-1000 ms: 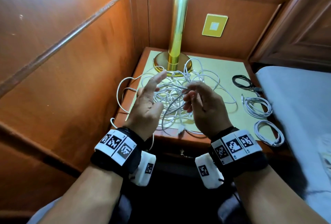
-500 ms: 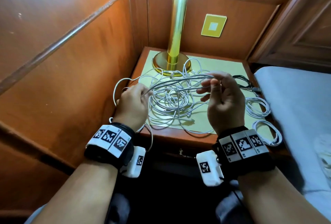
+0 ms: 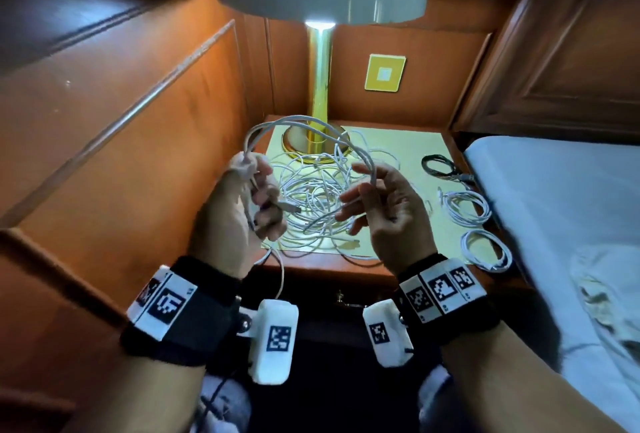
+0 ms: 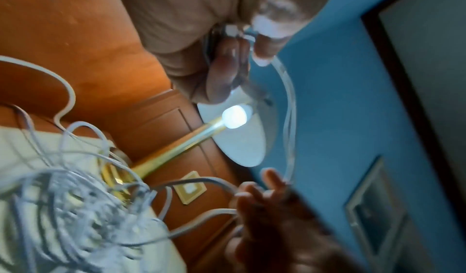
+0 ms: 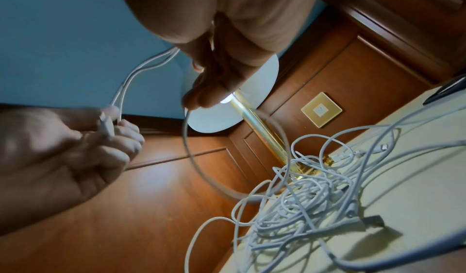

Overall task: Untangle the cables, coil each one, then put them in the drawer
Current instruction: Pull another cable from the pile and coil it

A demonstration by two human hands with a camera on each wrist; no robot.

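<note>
Head view: half a second back the white cable (image 3: pixel 304 126) ran nearly straight between the hands; now it arches in doubled loops at frame centre. Left hand (image 3: pixel 242 204) has its grip closed round the gathered end, right hand (image 3: pixel 384 204) pinches the arch. Coiling looks begun, while the tangle (image 3: pixel 311 197) stays on the counter (image 3: pixel 415 145).

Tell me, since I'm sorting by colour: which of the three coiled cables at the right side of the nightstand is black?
The coiled black cable farthest back, nearest the wall. The two coils in front of it, the middle one and the nearest one, are white.
</note>
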